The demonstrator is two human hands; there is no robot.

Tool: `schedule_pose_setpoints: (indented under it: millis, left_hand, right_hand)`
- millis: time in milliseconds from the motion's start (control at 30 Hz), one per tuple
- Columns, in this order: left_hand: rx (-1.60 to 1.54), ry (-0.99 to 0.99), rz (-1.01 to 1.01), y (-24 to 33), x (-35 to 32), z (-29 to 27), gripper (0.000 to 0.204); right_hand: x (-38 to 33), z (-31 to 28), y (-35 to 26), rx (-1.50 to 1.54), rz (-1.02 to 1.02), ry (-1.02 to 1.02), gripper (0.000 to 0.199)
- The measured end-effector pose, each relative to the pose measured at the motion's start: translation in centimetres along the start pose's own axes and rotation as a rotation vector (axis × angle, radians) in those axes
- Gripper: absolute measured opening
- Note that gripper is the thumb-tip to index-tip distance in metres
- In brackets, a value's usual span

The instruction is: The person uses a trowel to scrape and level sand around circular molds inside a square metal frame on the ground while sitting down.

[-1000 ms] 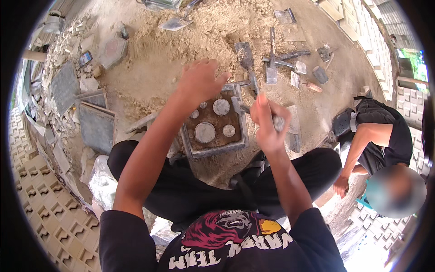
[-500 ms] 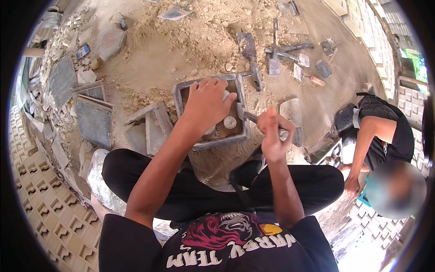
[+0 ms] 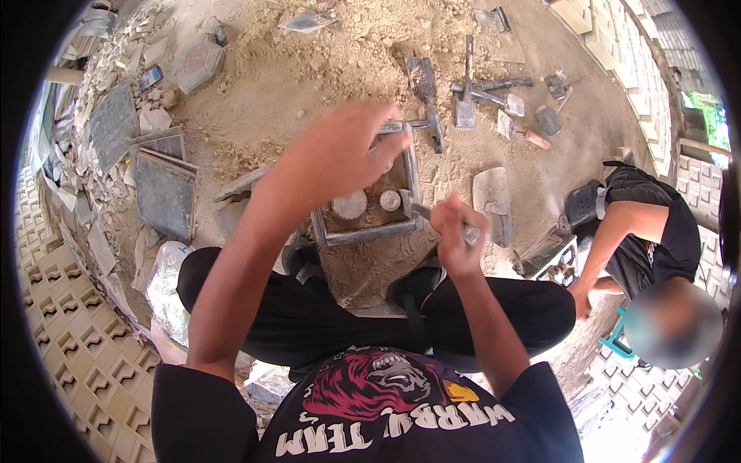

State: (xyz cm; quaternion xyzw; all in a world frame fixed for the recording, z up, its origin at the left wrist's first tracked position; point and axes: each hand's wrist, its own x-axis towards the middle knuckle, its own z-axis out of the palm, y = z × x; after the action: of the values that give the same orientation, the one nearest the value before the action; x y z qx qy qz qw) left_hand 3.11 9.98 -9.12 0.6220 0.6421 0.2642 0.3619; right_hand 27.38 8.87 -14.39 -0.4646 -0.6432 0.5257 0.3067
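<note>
My left hand (image 3: 332, 158), blurred by motion, hovers over the far left part of a square grey frame (image 3: 370, 234) on the ground. Its thumb and fingers are apart, and nothing shows between them. Inside the frame, on sandy fill, sit a larger round pale disc (image 3: 350, 204) and a smaller one (image 3: 390, 201). Another rounded piece lies partly behind my left fingers. At the frame's right side, my right hand (image 3: 461, 231) is closed around the handle of a dark metal tool (image 3: 421, 210). The tool's head reaches the frame's right wall; its exact kind is unclear.
Beyond the frame lie a flat trowel-like tool (image 3: 423, 81), hammers (image 3: 465, 112) and a wooden-handled tool (image 3: 532, 139). Grey slabs (image 3: 164, 194) and rubble are at left. A grey block (image 3: 492, 193) stands right of my right hand. Another person (image 3: 644, 220) crouches at far right.
My left hand has lifted off the pieces in the frame and moved up and left, uncovering the larger disc. My right hand stays by the frame's right side, still gripping the tool.
</note>
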Motion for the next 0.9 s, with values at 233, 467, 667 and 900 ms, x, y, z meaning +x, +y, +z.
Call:
schedule_pose_setpoints:
  millis: [233,467,667,900]
  left_hand:
    - [0.265,-0.118,-0.048,-1.9,-2.1,1.5,0.041]
    - [0.259,-0.023,-0.107,-4.2,0.1,3.1,0.049]
    - [0.191,-0.259,-0.096,-2.9,-1.1,3.7,0.049]
    - [0.281,-0.121,-0.086,-2.2,-3.2,2.6,0.047]
  right_hand:
    - [-0.2,1.1,-2.7,-0.088,-0.041,-0.095,0.048]
    - [-1.2,1.6,-2.5,0.089,-0.185,-0.05,0.047]
    - [-1.3,1.4,-1.1,0.012,-0.027,0.039,0.049]
    - [-1.5,0.9,-0.5,-0.063,-0.016,-0.002,0.052]
